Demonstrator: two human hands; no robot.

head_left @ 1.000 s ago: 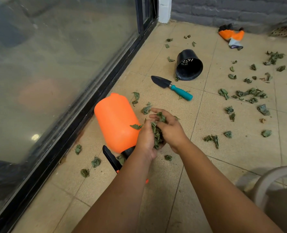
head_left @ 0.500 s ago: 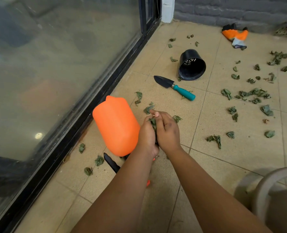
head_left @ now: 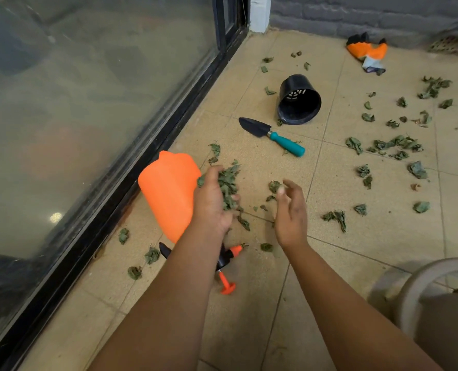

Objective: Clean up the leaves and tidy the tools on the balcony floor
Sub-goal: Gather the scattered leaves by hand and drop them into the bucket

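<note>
My left hand cups a bunch of dried green leaves just right of the orange spray bottle, which lies on its side on the tiled floor. My right hand is apart from it, fingers spread, with nothing in it. A few leaf bits sit between the hands. Farther off lie a trowel with a teal handle and a tipped black pot. Loose leaves are scattered over the floor to the right.
A sliding glass door with a black frame runs along the left. Orange gloves lie by the grey brick wall at the back. A pale round rim sits at the lower right. More leaves lie beside the door track.
My two hands, pressed together around the leaves before, have parted. The right hand has pulled away to the right and the leaves stay in the left hand.
</note>
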